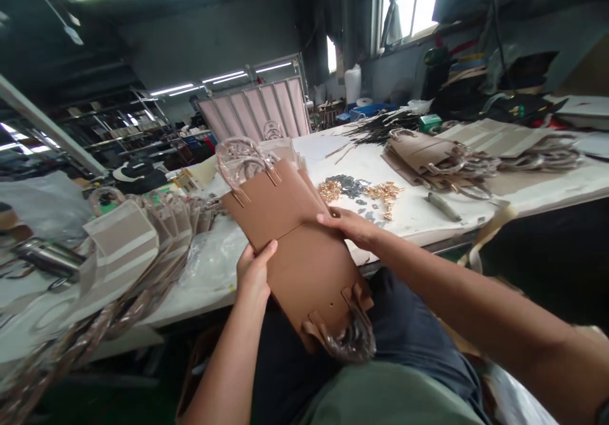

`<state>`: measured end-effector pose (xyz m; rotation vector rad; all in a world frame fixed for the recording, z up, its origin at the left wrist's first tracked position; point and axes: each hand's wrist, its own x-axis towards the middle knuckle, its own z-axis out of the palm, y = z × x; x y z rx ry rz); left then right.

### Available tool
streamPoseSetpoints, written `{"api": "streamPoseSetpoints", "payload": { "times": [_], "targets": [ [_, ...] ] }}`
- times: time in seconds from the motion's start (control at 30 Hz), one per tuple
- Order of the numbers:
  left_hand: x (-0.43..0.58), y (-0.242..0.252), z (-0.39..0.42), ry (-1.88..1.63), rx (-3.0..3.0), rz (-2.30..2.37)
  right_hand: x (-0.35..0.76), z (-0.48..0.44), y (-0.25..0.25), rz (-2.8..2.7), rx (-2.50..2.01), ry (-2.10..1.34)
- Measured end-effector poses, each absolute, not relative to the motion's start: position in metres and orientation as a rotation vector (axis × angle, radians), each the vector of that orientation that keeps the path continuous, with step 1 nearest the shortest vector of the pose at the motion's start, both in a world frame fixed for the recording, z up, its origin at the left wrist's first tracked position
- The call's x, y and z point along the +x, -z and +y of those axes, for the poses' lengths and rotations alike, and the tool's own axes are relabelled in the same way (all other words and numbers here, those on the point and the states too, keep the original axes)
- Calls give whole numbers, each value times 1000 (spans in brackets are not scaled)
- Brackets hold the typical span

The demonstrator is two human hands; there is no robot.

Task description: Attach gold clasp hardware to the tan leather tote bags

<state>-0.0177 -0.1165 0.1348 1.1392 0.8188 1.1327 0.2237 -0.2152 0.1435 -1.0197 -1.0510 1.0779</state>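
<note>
A stack of brown leather bag panels (304, 257) with plastic-wrapped handles at both ends lies tilted between my hands, over my lap and the table edge. My left hand (255, 269) grips its left edge, thumb on top. Opposite it, my right hand (349, 225) grips the right edge, with its thumb on the upper face and fingers underneath. Wrapped handles (247, 158) rise at the far end; more wrapped handles (354, 339) hang at the near end. Just beyond the panels are small gold metal pieces (383, 191) and dark grey metal pieces (351, 186).
Beige panels with handles (124, 241) stand in a row on the left, beside clear plastic (209, 257). More handled panels (423, 152) are piled at the right of the white table (328, 150). A grey-handled tool (443, 207) lies near the front edge. Black strips (380, 125) spread farther back.
</note>
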Motion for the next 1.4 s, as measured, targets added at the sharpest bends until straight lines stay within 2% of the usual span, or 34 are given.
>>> {"api": "streamPoseSetpoints", "payload": {
  "times": [0.07,0.2,0.27,0.37,0.47,0.6,0.83,1.03,1.23,1.4],
  "targets": [
    [-9,-120,-94,-1116,1132,849,218,-222,-109,-1098,-1225,-951],
    [6,-93,-59,-1096,1107,913,189,-269,-25,-1199,-1510,-413],
    [8,-82,-50,-1080,1099,913,172,-299,17,-1253,-1598,-305],
    [10,-70,-42,-1064,1098,873,155,-327,64,-1164,-1900,-502],
    [13,-62,-37,-1052,1088,871,151,-322,85,-1206,-2167,-728],
    [14,-54,-33,-1058,1082,893,158,-299,80,-1354,-2232,-699],
    [12,-40,-31,-1060,1053,916,178,-328,27,-1421,-2203,-586],
    [10,-38,-28,-1001,1046,906,161,-317,24,-985,-1797,-1066],
    [15,-29,-22,-979,1074,928,157,-306,26,-750,-1613,-1030],
    [20,-25,-17,-967,1088,916,168,-307,-15,-589,-1354,-1091]
  ]
}}
